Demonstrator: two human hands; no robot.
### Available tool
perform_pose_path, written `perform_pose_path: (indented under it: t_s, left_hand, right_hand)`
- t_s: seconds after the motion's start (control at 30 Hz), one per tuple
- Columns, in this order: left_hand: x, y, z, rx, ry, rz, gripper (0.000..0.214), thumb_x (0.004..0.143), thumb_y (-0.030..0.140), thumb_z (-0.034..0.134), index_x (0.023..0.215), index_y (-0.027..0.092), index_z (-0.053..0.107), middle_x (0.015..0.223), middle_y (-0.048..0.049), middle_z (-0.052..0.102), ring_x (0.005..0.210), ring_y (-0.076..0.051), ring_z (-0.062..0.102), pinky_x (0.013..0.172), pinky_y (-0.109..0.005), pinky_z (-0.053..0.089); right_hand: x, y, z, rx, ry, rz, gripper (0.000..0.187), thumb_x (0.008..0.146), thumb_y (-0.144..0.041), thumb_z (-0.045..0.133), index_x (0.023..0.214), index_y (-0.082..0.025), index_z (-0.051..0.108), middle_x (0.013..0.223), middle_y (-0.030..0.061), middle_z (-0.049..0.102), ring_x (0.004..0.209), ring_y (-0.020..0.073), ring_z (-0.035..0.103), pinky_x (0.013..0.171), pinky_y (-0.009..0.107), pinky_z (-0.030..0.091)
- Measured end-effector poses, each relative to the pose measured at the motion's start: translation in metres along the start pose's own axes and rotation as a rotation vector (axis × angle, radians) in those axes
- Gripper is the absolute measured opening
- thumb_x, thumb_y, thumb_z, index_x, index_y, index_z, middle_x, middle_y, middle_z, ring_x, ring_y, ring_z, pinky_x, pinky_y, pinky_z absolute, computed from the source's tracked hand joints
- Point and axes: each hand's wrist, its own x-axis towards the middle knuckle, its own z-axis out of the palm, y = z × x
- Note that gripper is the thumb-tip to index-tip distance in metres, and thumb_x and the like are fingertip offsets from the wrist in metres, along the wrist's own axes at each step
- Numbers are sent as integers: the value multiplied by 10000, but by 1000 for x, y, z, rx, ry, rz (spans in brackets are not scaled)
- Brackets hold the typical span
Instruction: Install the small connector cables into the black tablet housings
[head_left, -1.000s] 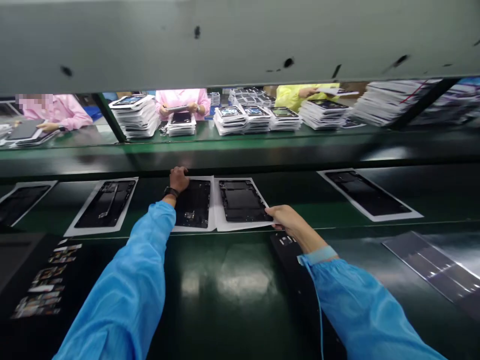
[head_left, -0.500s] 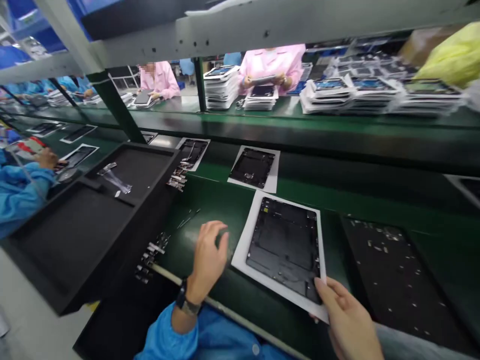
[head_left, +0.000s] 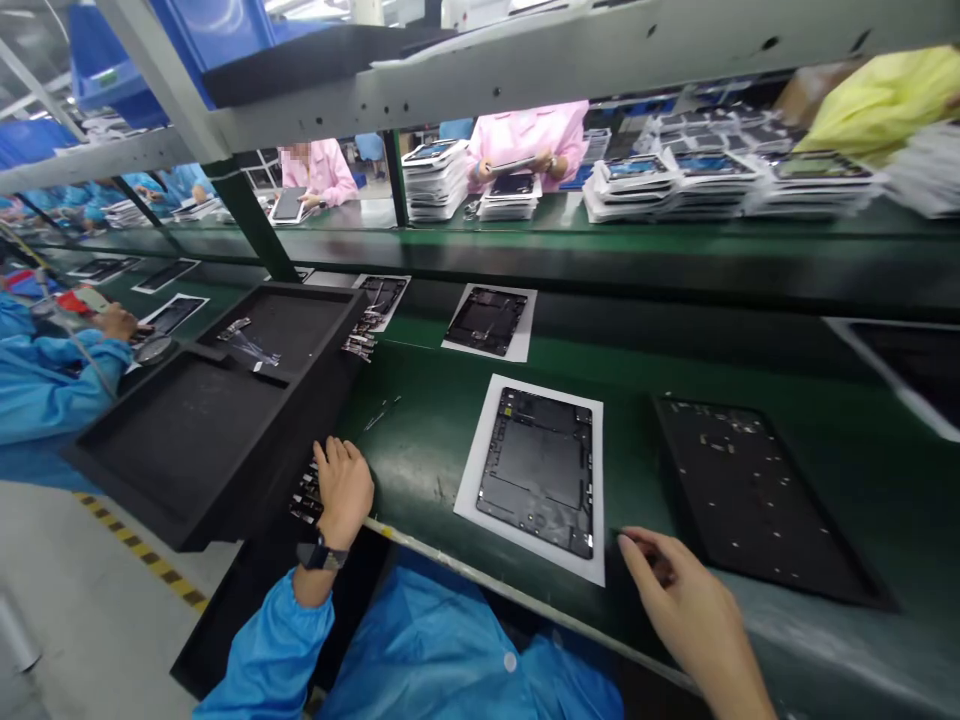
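Note:
A black tablet housing (head_left: 536, 470) lies on a white sheet (head_left: 469, 490) on the green bench in front of me. My right hand (head_left: 671, 595) hovers just right of the sheet, apart from it, thumb and index finger together and nothing visible between them. At the side of the black foam tray, my left hand (head_left: 345, 490) reaches down over a row of small metallic parts (head_left: 304, 497). Its fingers are bent and the fingertips are partly hidden, so what they grip cannot be made out.
The black foam tray (head_left: 180, 440) on the left holds a few small strips. A black board with small parts (head_left: 757, 490) lies at right. More housings (head_left: 487, 320) on sheets line the belt behind. Co-workers sit left and across, near stacked tablets (head_left: 435, 185).
My right hand has let go of the sheet's corner, and the housing now lies flatter on the bench. My left hand has moved left and down to the small metallic parts.

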Motion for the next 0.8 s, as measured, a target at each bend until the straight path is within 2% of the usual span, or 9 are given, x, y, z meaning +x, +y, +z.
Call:
perform_pose_path:
  t_s: [0.07, 0.2, 0.37, 0.5, 0.57, 0.63, 0.7, 0.8]
  left_hand:
    - [-4, 9, 2, -5, 30, -32, 448, 903, 111, 362, 1211, -36, 652, 1242, -332, 629, 1165, -425, 584, 1038, -605, 365]
    - [-3, 31, 1, -29, 41, -62, 436, 936, 121, 333, 1215, -10, 641, 1145, -281, 648, 1037, -370, 610, 873, -477, 489]
    - [3, 38, -1, -136, 78, -52, 375, 954, 191, 381, 1147, 55, 672, 1106, -222, 643, 998, -334, 591, 815, -410, 489]
    - [-1, 28, 6, -140, 140, -91, 441, 968, 354, 361, 1006, 76, 700, 1061, -221, 648, 927, -356, 594, 777, -447, 477]
    - [3, 22, 14, -201, 201, -98, 478, 967, 403, 330, 1007, 92, 691, 1054, -217, 646, 939, -365, 598, 805, -470, 477]
    - [10, 19, 19, -294, 213, -73, 489, 952, 439, 328, 1029, 97, 669, 1040, -221, 647, 982, -392, 600, 844, -502, 480]
    - [18, 17, 19, -415, 182, -78, 454, 914, 461, 369, 1027, 115, 641, 995, -214, 655, 1010, -423, 604, 878, -545, 479]
    - [26, 20, 10, -667, 117, -206, 320, 831, 478, 477, 954, 203, 586, 920, -134, 665, 983, -417, 636, 915, -587, 483]
  right_hand:
    - [-3, 7, -4, 42, -6, 11, 336, 722, -560, 517, 779, -264, 665, 658, 67, 667, 534, 250, 580, 525, 371, 449]
    - [-5, 13, -11, 79, -8, 16, 320, 739, -545, 526, 776, -262, 670, 716, 74, 690, 565, 249, 589, 566, 385, 477]
    - [3, 16, -28, 55, 78, -24, 300, 804, -508, 521, 817, -254, 680, 763, 76, 688, 589, 235, 562, 623, 383, 476]
    - [20, 28, -47, 47, 211, -39, 279, 834, -460, 505, 825, -241, 679, 827, 88, 716, 753, 260, 620, 724, 378, 486]
    - [31, 39, -56, 41, 265, -8, 298, 841, -450, 491, 829, -225, 685, 833, 92, 719, 762, 256, 619, 717, 371, 485]
    - [42, 50, -64, 6, 300, 35, 295, 845, -411, 486, 849, -203, 695, 843, 96, 721, 748, 246, 609, 718, 370, 484]
    - [52, 57, -71, -52, 289, 66, 252, 834, -330, 501, 877, -188, 705, 851, 93, 721, 762, 240, 603, 751, 372, 482]
    - [68, 61, -80, -112, 232, 78, 189, 784, -222, 570, 889, -192, 724, 828, 67, 716, 804, 231, 596, 806, 356, 471]
